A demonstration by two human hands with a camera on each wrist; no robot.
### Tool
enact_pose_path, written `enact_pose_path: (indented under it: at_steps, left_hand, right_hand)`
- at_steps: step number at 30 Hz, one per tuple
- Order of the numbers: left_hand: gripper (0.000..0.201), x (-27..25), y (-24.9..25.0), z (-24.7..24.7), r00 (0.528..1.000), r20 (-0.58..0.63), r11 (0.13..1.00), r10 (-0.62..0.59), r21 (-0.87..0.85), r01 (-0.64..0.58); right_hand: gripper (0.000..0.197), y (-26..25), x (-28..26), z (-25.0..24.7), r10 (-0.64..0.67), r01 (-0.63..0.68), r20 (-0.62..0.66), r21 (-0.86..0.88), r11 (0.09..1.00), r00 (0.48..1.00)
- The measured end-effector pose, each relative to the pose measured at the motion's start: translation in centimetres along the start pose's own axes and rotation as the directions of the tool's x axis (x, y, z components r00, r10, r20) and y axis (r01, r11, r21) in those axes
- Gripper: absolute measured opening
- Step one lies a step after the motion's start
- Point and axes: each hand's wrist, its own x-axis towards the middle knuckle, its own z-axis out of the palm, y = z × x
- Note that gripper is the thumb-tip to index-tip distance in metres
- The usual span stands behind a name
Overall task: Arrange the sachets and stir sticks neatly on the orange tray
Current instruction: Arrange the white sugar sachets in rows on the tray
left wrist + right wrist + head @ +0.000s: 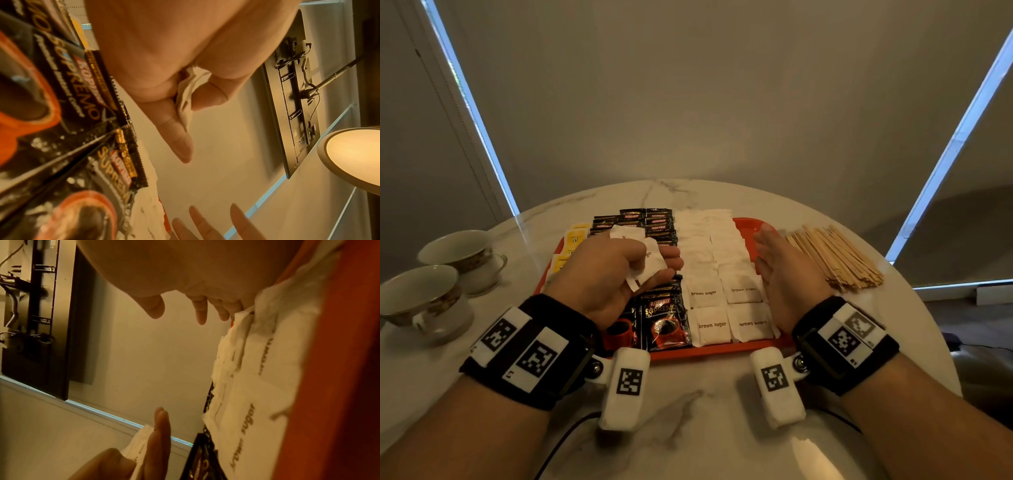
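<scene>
On the orange tray [722,352] lie rows of black Kopiko coffee sachets [664,318], white brown sugar sachets [709,298] and a few yellow sachets [572,240]. My left hand [633,263] hovers over the coffee sachets and grips a small bunch of white sugar sachets [652,265], seen crumpled between thumb and fingers [186,92]. My right hand [774,260] is flat with straight fingers, its edge against the right side of the sugar rows [257,386]. A loose pile of wooden stir sticks [839,257] lies on the table, right of the tray.
Two white teacups [462,253] [417,298] stand on the round marble table [688,411] at the left. The tray's far right corner [753,226] shows bare orange. The table edge curves close behind the stir sticks.
</scene>
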Motion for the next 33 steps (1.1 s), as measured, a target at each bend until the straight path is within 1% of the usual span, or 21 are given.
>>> enact_pose_path:
  at_steps: [4, 6, 8, 10, 11, 12, 13, 14, 15, 16, 17, 18, 19, 22, 24, 26, 28, 31, 33]
  left_hand:
    - [0.040, -0.1, 0.0, 0.1, 1.000, -0.002, 1.000, 0.006, 0.018, -0.006]
    - [0.040, -0.1, -0.1, 0.1, 1.000, -0.003, 1.000, 0.006, 0.025, -0.006]
    - [0.039, 0.0, -0.1, 0.0, 1.000, -0.001, 1.000, 0.009, 0.020, -0.009]
    - [0.038, 0.1, -0.1, 0.0, 1.000, 0.001, 1.000, 0.013, 0.013, -0.013]
    - [0.038, 0.2, -0.2, -0.1, 1.000, 0.005, 1.000, 0.014, 0.008, -0.014]
    - [0.037, 0.2, -0.2, -0.1, 1.000, 0.011, 1.000, 0.015, 0.001, -0.015]
    - [0.035, 0.2, -0.2, -0.2, 1.000, 0.016, 1.000, 0.014, -0.010, -0.014]
    - [0.033, 0.1, -0.2, -0.2, 1.000, 0.021, 1.000, 0.011, -0.023, -0.011]
    - [0.029, 0.0, -0.2, -0.2, 1.000, 0.026, 0.999, 0.009, -0.033, -0.008]
    - [0.026, -0.1, -0.2, -0.2, 0.999, 0.032, 0.999, 0.007, -0.034, -0.006]
    - [0.024, -0.2, -0.2, -0.1, 0.999, 0.038, 1.000, 0.004, -0.025, -0.003]
    - [0.023, -0.3, -0.2, -0.1, 0.999, 0.045, 1.000, 0.001, -0.006, -0.001]
    - [0.023, -0.4, -0.2, 0.0, 0.999, 0.050, 1.000, 0.003, 0.024, -0.004]
    - [0.023, -0.5, -0.2, 0.0, 0.998, 0.058, 0.986, 0.038, 0.158, -0.047]
    - [0.032, -0.4, -0.2, -0.1, 0.996, 0.057, 0.976, 0.061, 0.207, -0.072]
    - [0.044, -0.2, -0.3, -0.3, 0.997, 0.036, 0.977, 0.073, 0.197, -0.078]
    - [0.047, 0.0, -0.3, -0.4, 0.996, 0.022, 0.979, 0.083, 0.184, -0.086]
    - [0.039, 0.2, -0.3, -0.5, 0.995, 0.024, 0.975, 0.096, 0.200, -0.099]
    - [0.032, 0.3, -0.4, -0.5, 0.995, 0.030, 0.969, 0.100, 0.224, -0.104]
  right_hand:
    - [0.025, -0.2, -0.6, 0.1, -0.033, 0.033, 0.076, 0.007, 0.999, 0.997]
    - [0.027, -0.3, -0.6, -0.1, -0.032, 0.026, 0.103, 0.062, 0.998, 0.994]
    - [0.028, 0.0, -0.2, -0.4, -0.048, 0.040, 0.097, 0.088, 0.995, 0.994]
    - [0.045, -0.1, -0.3, -0.4, -0.048, 0.045, 0.079, 0.043, 0.998, 0.996]
    - [0.047, 0.0, -0.1, -0.6, -0.049, 0.045, 0.085, 0.047, 0.998, 0.995]
    - [0.042, -0.2, -0.2, -0.5, -0.059, 0.054, 0.102, 0.056, 0.997, 0.993]
    - [0.034, -0.3, -0.1, -0.4, -0.088, 0.083, 0.095, 0.051, 0.995, 0.992]
    - [0.027, -0.6, -0.1, -0.2, -0.135, 0.135, 0.068, 0.006, 0.991, 0.988]
    - [0.024, -0.7, 0.3, -0.1, -0.209, 0.212, 0.046, -0.071, 0.975, 0.977]
    - [0.026, -0.8, 0.4, 0.2, -0.274, 0.277, 0.040, -0.139, 0.951, 0.961]
    - [0.026, -0.9, 0.5, 0.6, -0.312, 0.317, 0.052, -0.195, 0.928, 0.948]
    - [0.022, -1.1, 0.5, 1.1, -0.330, 0.340, 0.083, -0.232, 0.911, 0.940]
    - [0.017, -1.1, 0.6, 1.5, -0.330, 0.359, 0.148, -0.267, 0.894, 0.932]
    - [0.014, -1.5, 0.1, 3.2, -0.257, 0.393, 0.385, -0.334, 0.857, 0.887]
    - [0.016, -1.7, 0.2, 4.0, -0.251, 0.427, 0.440, -0.365, 0.827, 0.862]
    - [0.016, -1.6, 0.5, 4.6, -0.246, 0.403, 0.424, -0.336, 0.851, 0.872]
    - [0.016, -1.4, 0.9, 4.9, -0.231, 0.360, 0.402, -0.283, 0.889, 0.886]
    - [0.018, -1.0, 1.3, 4.9, -0.193, 0.289, 0.361, -0.232, 0.929, 0.912]
    - [0.015, -1.0, 1.4, 4.8, -0.194, 0.271, 0.340, -0.196, 0.942, 0.920]
